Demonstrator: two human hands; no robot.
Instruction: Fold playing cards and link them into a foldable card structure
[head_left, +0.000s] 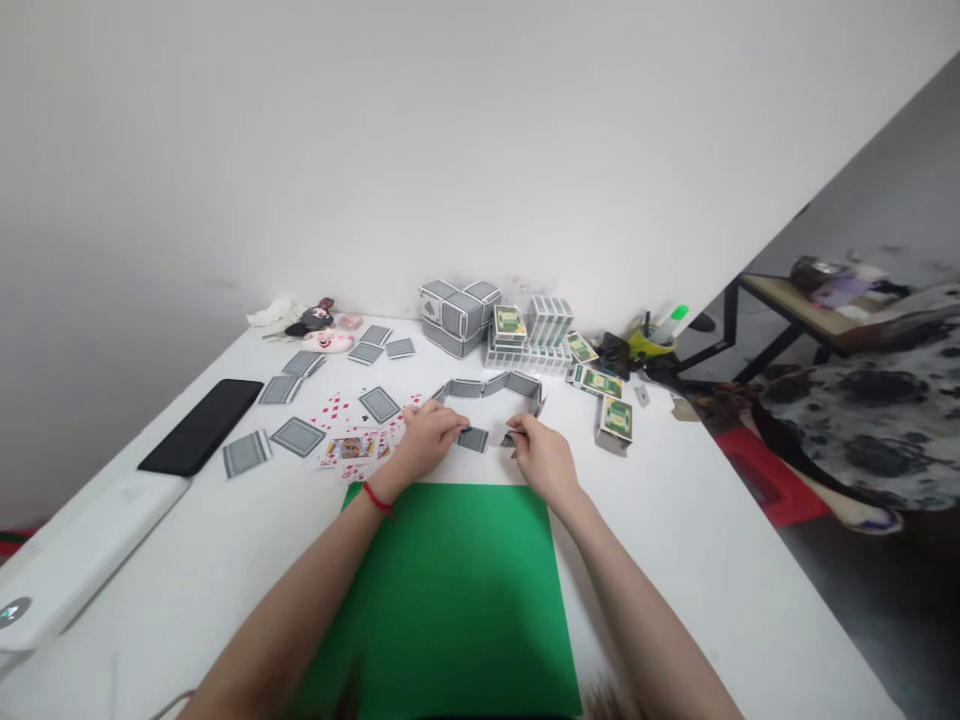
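With its fingers pinched, my left hand (429,440) grips the left end of a grey-backed playing card (474,439). My right hand (546,458) pinches another playing card (508,439), mostly hidden by the fingers. A small gap separates the two cards. Behind them stands a low wall of folded cards (469,388), joined in a bent outline that runs round toward both hands. Loose cards lie left of my left hand, among them a face-up king (351,449) and a face-down card (379,404).
A green sheet (450,600) lies under my forearms. At the back stand a block of cards (454,318) and stacked card boxes (529,357). One card box (615,424) is to the right. A black phone (201,426) and a long white device (90,560) lie left. A person's patterned clothing (862,390) shows at right.
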